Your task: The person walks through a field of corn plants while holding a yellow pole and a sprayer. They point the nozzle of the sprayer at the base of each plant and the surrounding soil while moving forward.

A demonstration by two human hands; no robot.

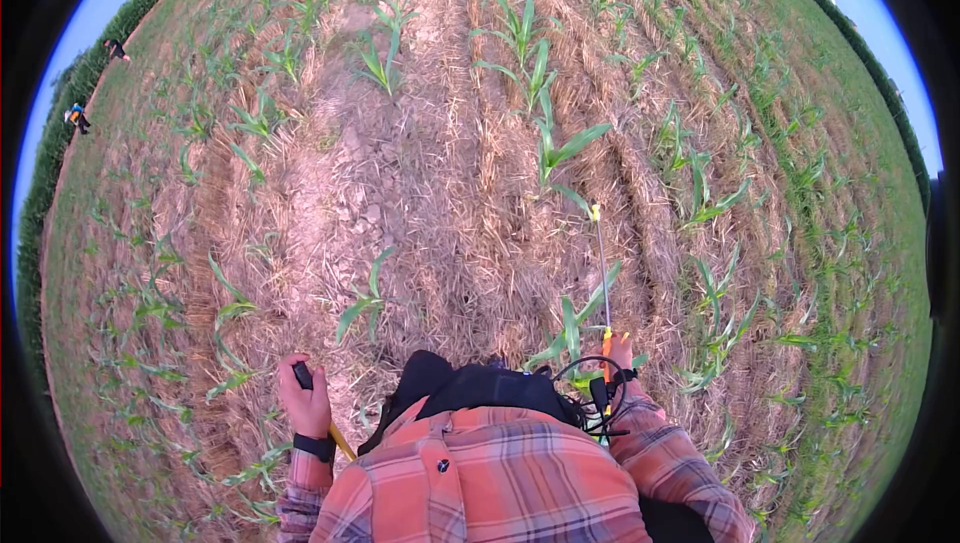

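Note:
My left hand is closed round a black handle grip. A yellow bar shows beside that wrist, which wears a black band. On the other side my right hand is wrapped round the orange handle of a spray wand. The thin metal tube of the wand points forward to a yellow nozzle, close to the leaves of a young corn plant. Black hoses and cables loop around my right wrist. Another corn plant stands just left of the wand.
Rows of young corn run forward through dry straw and bare soil. A small plant stands ahead of my body. Two people, one and another, are far off at the left field edge, near a tall green hedge.

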